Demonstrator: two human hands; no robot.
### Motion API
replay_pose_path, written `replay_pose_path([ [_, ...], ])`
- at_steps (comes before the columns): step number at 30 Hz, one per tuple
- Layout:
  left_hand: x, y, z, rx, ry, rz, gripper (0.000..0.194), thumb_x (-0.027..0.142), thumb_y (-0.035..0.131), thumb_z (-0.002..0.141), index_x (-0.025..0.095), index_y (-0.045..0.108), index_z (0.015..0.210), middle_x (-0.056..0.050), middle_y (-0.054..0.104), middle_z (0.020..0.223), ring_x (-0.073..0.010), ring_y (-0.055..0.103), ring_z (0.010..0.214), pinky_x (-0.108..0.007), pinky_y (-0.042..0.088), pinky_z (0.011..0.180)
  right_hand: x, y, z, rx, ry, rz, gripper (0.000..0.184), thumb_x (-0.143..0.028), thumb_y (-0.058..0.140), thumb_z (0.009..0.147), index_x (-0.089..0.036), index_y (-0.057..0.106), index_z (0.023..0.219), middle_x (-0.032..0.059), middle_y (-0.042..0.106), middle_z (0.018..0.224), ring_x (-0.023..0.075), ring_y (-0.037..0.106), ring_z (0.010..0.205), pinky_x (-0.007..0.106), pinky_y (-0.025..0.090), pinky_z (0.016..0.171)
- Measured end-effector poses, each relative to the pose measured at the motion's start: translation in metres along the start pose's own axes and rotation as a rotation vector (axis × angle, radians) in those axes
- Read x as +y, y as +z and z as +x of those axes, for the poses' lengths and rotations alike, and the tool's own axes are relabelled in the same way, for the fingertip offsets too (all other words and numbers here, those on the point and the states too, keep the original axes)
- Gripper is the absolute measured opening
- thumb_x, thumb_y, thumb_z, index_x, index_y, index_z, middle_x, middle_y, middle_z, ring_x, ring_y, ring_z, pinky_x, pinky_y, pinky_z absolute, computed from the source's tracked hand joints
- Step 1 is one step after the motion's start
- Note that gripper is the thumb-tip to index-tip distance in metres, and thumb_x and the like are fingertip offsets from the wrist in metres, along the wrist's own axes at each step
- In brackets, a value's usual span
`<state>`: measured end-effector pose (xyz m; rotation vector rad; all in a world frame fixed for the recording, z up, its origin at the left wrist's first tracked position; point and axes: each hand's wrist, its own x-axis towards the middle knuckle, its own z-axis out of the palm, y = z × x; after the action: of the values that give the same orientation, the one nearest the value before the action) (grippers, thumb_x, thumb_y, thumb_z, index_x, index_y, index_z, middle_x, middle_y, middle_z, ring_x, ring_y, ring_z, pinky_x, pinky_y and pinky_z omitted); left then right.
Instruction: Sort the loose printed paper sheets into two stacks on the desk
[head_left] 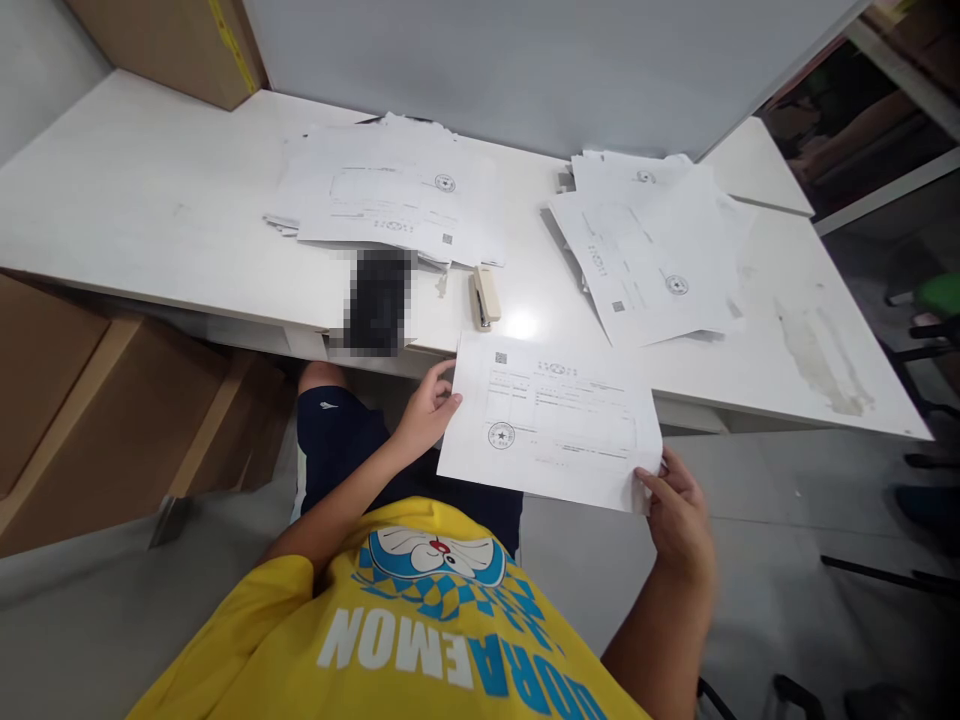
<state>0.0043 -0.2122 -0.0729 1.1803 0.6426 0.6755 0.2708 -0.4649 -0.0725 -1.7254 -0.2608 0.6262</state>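
Observation:
A printed sheet of paper (570,430) with a round stamp and a QR code is held over my lap, past the desk's front edge. My left hand (429,408) grips its left edge, thumb on top and the other fingers curled behind. At the lower right corner my right hand (679,500) pinches it between thumb and fingers, some of them hidden under the page. Whether several sheets lie together there, I cannot tell. Just beyond the sheet a cream stapler (485,298) rests on the desk.
Two loose paper piles lie on the white desk (150,190): a left pile (382,195) and a right pile (645,240). A blurred-out dark object (379,302) sits at the front edge. Cardboard boxes (112,400) stand below left. A grey panel (525,70) closes the back.

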Motion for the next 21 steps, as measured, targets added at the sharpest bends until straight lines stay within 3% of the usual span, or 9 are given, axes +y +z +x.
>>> replay_pose_path([
  [6,0.003,0.004,-0.002,-0.004,0.061,0.099,0.055,0.034,0.064,0.088,0.02,0.045,0.138,0.003,0.055,0.08,-0.0107,0.055,0.065,-0.022,0.042,0.062,0.0,0.002,0.003,0.034,0.033,0.018,0.064,-0.039,0.085,0.06,-0.028,0.07,0.12,0.0046,0.072,0.122,0.029,0.066,0.112,0.04,0.055,0.091],
  [11,0.005,0.005,-0.002,0.004,0.108,0.108,0.055,0.033,0.063,0.089,0.021,0.046,0.14,0.003,0.057,0.081,-0.0112,0.056,0.067,-0.023,0.043,0.063,0.004,0.005,0.007,0.038,-0.022,0.031,0.063,-0.038,0.083,0.061,-0.027,0.069,0.122,0.0054,0.072,0.122,0.0294,0.066,0.113,0.042,0.054,0.094],
  [21,-0.007,0.005,0.009,0.103,0.042,0.056,0.057,0.034,0.066,0.086,0.018,0.049,0.138,0.002,0.06,0.081,-0.0123,0.06,0.069,-0.022,0.046,0.062,-0.008,0.009,0.027,-0.009,-0.1,-0.023,0.063,-0.038,0.081,0.067,-0.027,0.067,0.127,0.0065,0.07,0.128,0.0292,0.063,0.12,0.042,0.055,0.095],
])
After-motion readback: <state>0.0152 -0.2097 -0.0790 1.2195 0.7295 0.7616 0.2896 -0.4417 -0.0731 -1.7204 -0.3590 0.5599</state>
